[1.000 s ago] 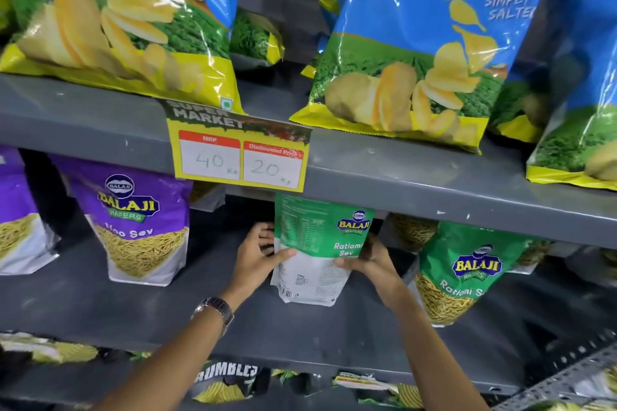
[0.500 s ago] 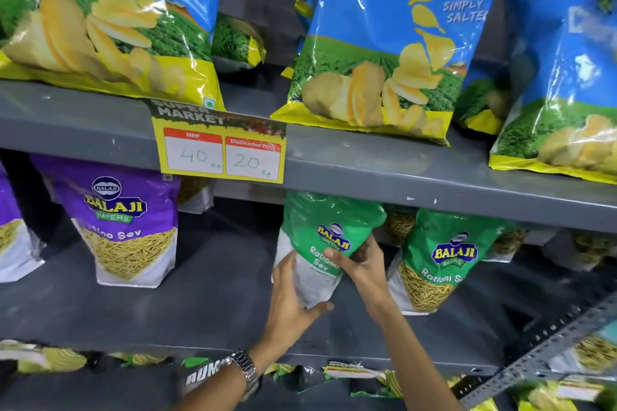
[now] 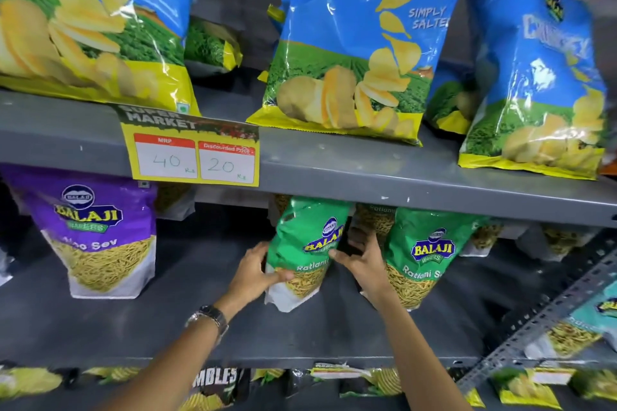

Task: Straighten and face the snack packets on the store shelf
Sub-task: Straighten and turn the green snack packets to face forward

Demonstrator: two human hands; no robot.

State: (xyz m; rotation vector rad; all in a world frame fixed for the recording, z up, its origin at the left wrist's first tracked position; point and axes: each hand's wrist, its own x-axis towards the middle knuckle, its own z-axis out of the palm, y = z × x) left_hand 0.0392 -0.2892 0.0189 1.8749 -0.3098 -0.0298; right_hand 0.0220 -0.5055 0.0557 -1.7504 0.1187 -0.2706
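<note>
On the grey middle shelf, well to the left of the held packet, a purple Balaji Aloo Sev pouch stands upright with its front facing out. Above it, on the edge of the upper shelf, hangs a yellow price tag marked 40 and 20.

The green Balaji Ratlami Sev packet stands between the two hands, its base on the middle shelf and its top leaning a little to the right, printed front turned outward. The left hand, with a wristwatch on the wrist below it, grips the packet's left edge low down: the thumb lies across the front over the sev picture and the fingers curl behind the edge. The right hand holds the packet's right edge, thumb tip pressed on the front near the logo and fingers wrapped around to the back, where they are partly hidden in shadow.

Just beside the right hand, to the right of the held packet, a second green Ratlami Sev packet stands facing forward, its lower left corner covered by the right wrist. More sev pouches sit behind both in the dark.

On the upper shelf, above the held packet, a blue Crunchex Simply Salted chips bag leans forward, with similar bags to either side.
</note>
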